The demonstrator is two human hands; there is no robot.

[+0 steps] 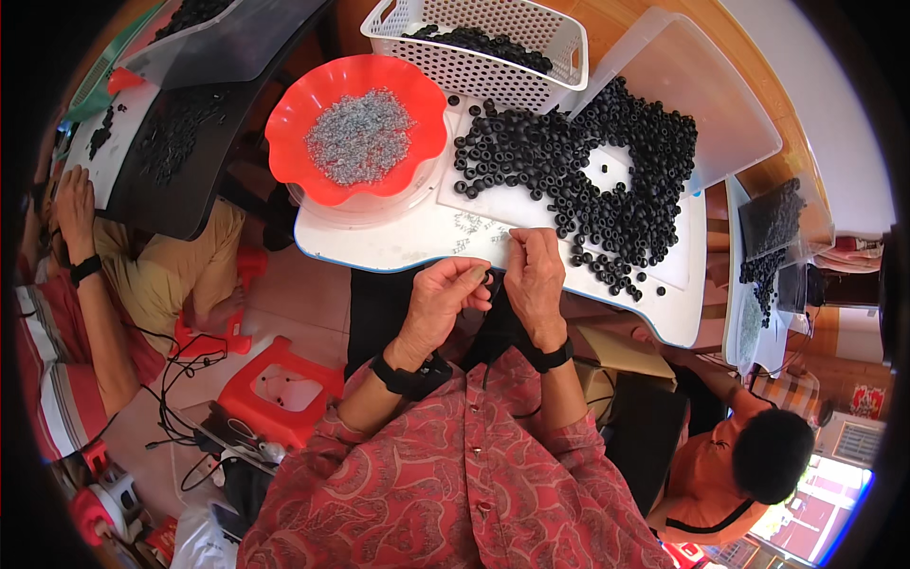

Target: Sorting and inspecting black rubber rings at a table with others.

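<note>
A small black ring (486, 277) is held pinched between the fingertips of the left hand (442, 302), at the near edge of the white surface (398, 242). The left fingers are closed round the ring; whether a small metal piece is also held there cannot be told. The right hand (534, 280) is set just beside the left, its fingers drawn together at the same spot; what, if anything, is gripped in them is hidden. A dark band is worn on each wrist.

The stage of the work is judged as early to middle. A large heap of loose black rings (588, 185) is spread across a clear sheet on the surface, too many to be counted, certainly well over a hundred. One red scalloped bowl (284, 142) is noted to the left of the heap, filled with small silvery metal parts (360, 137), likewise beyond counting. A few of these parts (471, 232) are scattered on the surface just ahead of the hands. One white perforated basket (531, 38) is set behind the heap, with black pieces lying in its bottom; whether these are finished items cannot be confirmed. The greater share of rings appears yet to be handled.

Two other persons are recorded: one at the left beside a dark tray (180, 161) of black pieces, and one at the lower right in an orange shirt (706, 479). One red stool (284, 384) stands on the floor.
</note>
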